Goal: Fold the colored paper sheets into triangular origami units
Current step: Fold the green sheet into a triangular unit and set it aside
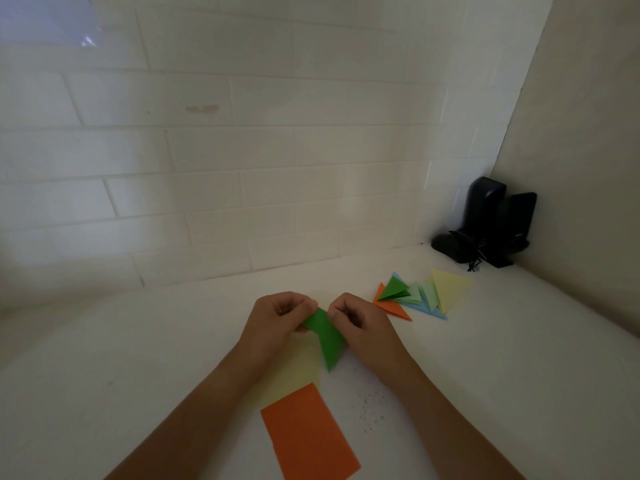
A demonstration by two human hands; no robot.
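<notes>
Here I see both hands raised over the middle of the white desk, with bare surface to either side. My left hand and right hand each pinch the top of a folded green paper, its point hanging down. Beneath lie a yellow sheet and an orange sheet, the latter cut off by the near edge. Toward the far right corner sits a pile of folded triangles. Behind it stand two dark speakers, probably, with tangled wire; the dimness blurs them.
</notes>
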